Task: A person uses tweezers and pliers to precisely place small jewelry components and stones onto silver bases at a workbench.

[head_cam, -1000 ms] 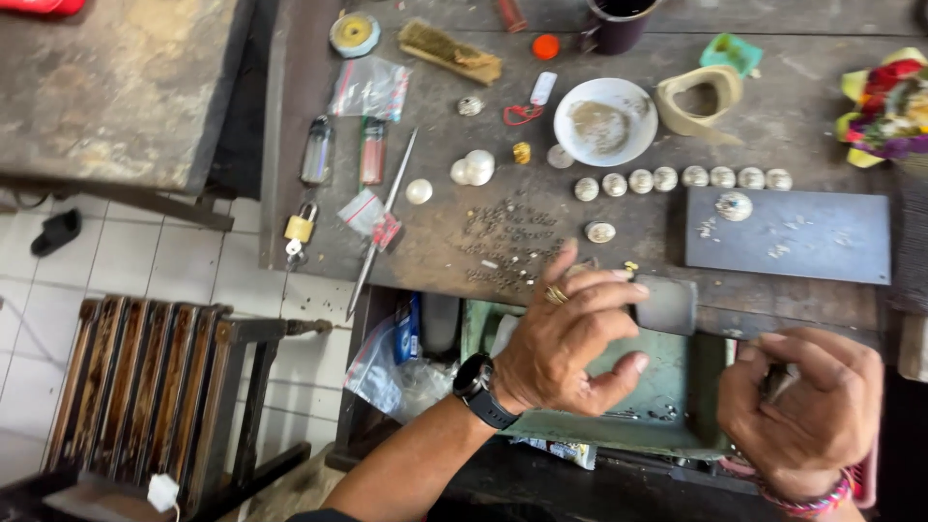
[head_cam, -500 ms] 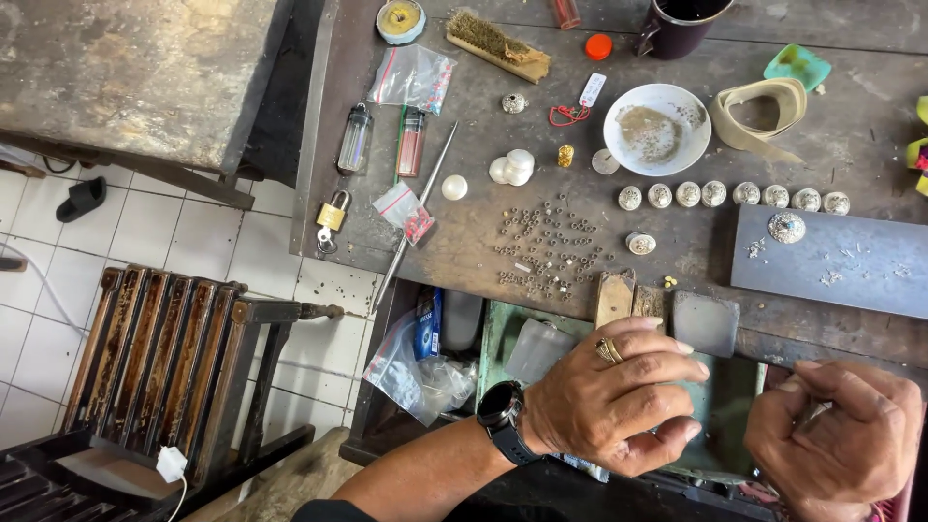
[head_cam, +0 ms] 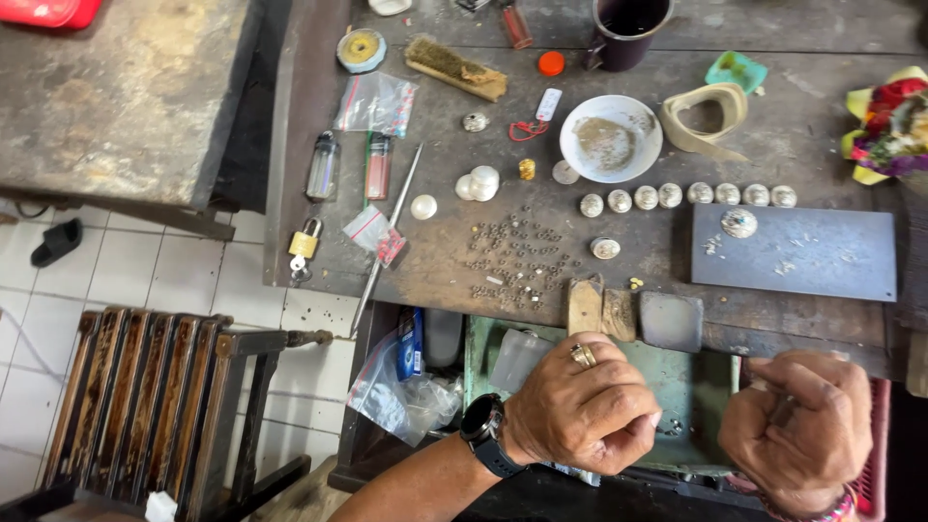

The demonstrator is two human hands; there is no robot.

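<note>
Head view: the left hand (head_cam: 580,411) is curled shut over the open green drawer (head_cam: 691,387); what it holds is hidden. The right hand (head_cam: 802,425) pinches a thin tool (head_cam: 781,411). A bump could scatter the tiny beads (head_cam: 512,256) off the desk (head_cam: 464,261).

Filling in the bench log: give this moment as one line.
left hand: curled, over green drawer | right hand: closed on a thin tool, hardly visible | workbench: small beads, white dish, grey plate
</note>
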